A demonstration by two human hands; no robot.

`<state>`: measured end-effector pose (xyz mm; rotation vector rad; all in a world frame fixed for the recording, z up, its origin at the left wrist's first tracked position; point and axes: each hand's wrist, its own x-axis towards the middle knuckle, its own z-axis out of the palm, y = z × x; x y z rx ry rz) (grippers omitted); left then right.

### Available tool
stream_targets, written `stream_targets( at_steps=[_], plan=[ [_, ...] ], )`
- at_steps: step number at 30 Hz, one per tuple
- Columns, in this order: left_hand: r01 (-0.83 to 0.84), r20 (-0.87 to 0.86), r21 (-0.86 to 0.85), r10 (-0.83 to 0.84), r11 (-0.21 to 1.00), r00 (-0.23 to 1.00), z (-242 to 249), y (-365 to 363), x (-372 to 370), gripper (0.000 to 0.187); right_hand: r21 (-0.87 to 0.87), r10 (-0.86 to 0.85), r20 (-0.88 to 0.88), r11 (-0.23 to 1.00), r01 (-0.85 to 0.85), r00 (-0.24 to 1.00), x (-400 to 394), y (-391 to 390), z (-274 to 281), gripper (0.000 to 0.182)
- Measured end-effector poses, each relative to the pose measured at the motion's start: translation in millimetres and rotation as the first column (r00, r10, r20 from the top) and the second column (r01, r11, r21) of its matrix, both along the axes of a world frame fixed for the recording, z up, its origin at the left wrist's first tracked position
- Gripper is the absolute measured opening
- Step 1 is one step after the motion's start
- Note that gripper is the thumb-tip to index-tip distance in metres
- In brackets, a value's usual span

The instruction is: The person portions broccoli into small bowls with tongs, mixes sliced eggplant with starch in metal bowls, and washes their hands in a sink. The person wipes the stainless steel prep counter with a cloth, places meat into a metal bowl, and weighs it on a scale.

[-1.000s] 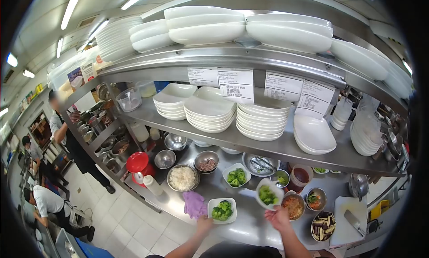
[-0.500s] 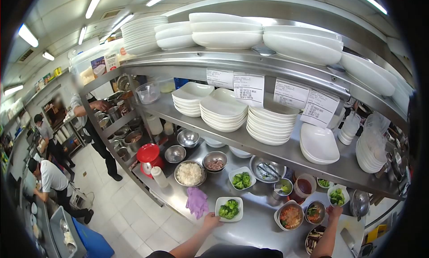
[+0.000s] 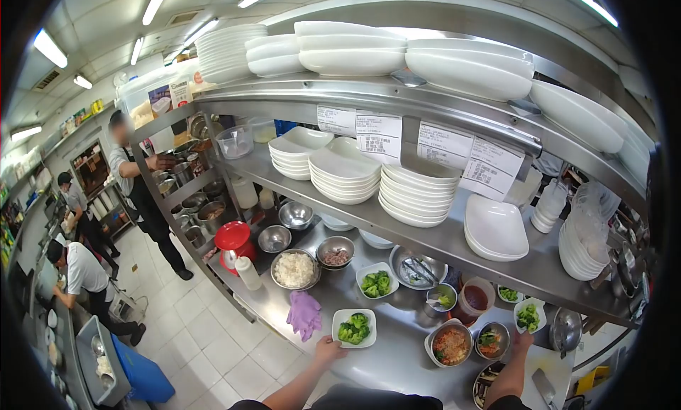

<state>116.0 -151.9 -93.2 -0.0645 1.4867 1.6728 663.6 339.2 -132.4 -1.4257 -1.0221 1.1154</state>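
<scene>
On the counter [image 3: 401,332], a cloth [image 3: 304,315] lay left of a dish [image 3: 339,316] containing broccoli [image 3: 354,330]. Behind the cloth, rice [image 3: 293,268] sat in a bowl [image 3: 316,276].

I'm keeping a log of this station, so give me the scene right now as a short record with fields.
Left hand: at the near-left edge of a square white dish of broccoli
Right hand: at the near edge of another white dish, holding greens
Nearest left hand's dish: crumpled purple item
Counter, left part: rice in metal bowl, squeeze bottle
Shelf: stacked white dishes
</scene>
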Motion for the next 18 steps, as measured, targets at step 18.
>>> stream_targets(
  at_steps=[18],
  plan=[
    [0.003,0.029,0.048,-0.005,0.999,1.000,-8,-3,-6,0.046,-0.245,-0.250,-0.172,0.948,0.204,0.953,-36,-52,38,0.034]
  ],
)
